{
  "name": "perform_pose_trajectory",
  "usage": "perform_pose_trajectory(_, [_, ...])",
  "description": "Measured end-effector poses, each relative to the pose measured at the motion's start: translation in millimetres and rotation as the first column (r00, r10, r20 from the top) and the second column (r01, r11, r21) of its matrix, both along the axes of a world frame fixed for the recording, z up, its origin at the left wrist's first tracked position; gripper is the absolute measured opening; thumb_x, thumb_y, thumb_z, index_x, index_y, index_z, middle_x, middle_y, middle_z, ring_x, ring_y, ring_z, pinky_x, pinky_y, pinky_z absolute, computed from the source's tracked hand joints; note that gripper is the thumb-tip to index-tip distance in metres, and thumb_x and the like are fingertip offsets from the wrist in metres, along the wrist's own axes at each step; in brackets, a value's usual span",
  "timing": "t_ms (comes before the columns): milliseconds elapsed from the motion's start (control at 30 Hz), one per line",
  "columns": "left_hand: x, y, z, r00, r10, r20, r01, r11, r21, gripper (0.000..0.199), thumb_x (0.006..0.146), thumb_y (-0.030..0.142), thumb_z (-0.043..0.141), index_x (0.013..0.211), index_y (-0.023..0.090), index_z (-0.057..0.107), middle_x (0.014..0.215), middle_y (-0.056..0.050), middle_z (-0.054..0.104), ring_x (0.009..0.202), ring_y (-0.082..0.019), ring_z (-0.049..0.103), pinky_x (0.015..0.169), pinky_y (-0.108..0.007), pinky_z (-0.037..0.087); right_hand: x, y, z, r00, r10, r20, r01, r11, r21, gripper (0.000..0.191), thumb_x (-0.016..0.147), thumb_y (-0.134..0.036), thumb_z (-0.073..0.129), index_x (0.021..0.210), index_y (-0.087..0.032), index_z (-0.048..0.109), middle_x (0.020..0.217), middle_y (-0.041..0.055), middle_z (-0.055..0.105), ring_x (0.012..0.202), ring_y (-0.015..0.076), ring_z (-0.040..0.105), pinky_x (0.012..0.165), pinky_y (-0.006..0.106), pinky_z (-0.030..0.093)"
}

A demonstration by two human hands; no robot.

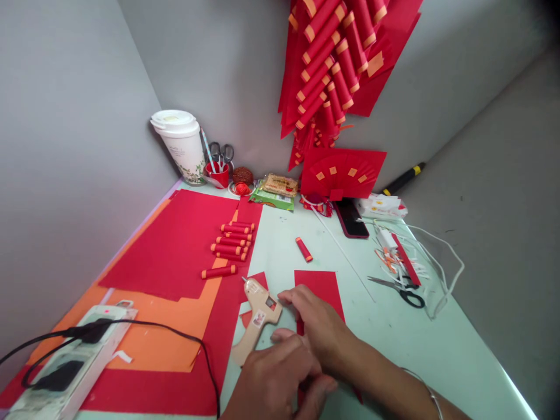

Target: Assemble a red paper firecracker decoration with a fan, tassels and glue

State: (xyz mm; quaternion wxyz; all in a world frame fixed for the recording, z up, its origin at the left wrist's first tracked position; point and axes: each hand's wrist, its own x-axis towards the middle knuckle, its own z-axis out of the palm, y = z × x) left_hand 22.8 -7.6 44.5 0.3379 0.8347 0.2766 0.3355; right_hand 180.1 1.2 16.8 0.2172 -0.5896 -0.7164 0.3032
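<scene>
My left hand (282,376) is at the bottom centre, its fingers curled and its thumb bent near them; what they hold, if anything, is hidden. Just beyond it, my right hand (321,326) reaches in from the right, with thumb and index finger apart. It lies over a red paper piece (319,287), which is partly covered by both hands. Next to my right fingertips, a beige glue gun (258,318) lies on its side, nozzle pointing away. Red rolls with orange ends (231,242) are piled on the left, and a single roll (304,249) lies farther off.
Red sheets (170,239) and orange sheets (161,326) cover the left side, near a corded power strip (74,361). A white cup (181,149), a phone (351,219), scissors (409,294) and a white cable (444,268) are around. Red decorations (326,70) hang against the wall.
</scene>
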Motion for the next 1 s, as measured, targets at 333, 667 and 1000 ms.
perform_pose_trajectory(333, [2,-7,-1.2,0.999,-0.039,-0.023,0.039,0.999,-0.008,0.017,0.087,0.017,0.058,0.070,0.020,0.054,0.061,0.004,0.056,0.052,-0.009,0.049,0.059,-0.020,0.047,-14,0,-3.2,1.000,-0.002,0.026,0.004,0.997,-0.078,0.064,0.082,-0.024,0.072,0.139,-0.021,0.044,0.119,0.0098,0.062,0.091,0.0249,0.063,0.077,0.039,0.053])
perform_pose_trajectory(667, [4,-7,-6.0,0.998,-0.068,-0.016,0.066,0.995,-0.071,0.015,0.086,0.016,0.057,0.072,0.020,0.056,0.064,0.001,0.060,0.054,-0.011,0.054,0.051,-0.020,0.041,-17,-2,-16.4,0.994,-0.018,0.109,0.006,0.993,0.116,0.046,0.088,-0.024,0.060,0.133,-0.020,0.050,0.108,0.0090,0.064,0.081,0.0230,0.063,0.065,0.034,0.051])
perform_pose_trajectory(1000, [-12,8,10.3,0.947,0.219,-0.233,-0.183,0.969,0.169,0.026,0.097,0.022,0.046,0.076,0.020,0.061,0.070,-0.002,0.065,0.062,-0.015,0.062,0.057,-0.025,0.044,-13,-8,-16.4,1.000,-0.022,0.012,0.020,0.993,0.117,0.038,0.091,-0.023,0.056,0.129,-0.024,0.050,0.110,0.0074,0.064,0.092,0.0236,0.065,0.072,0.033,0.053])
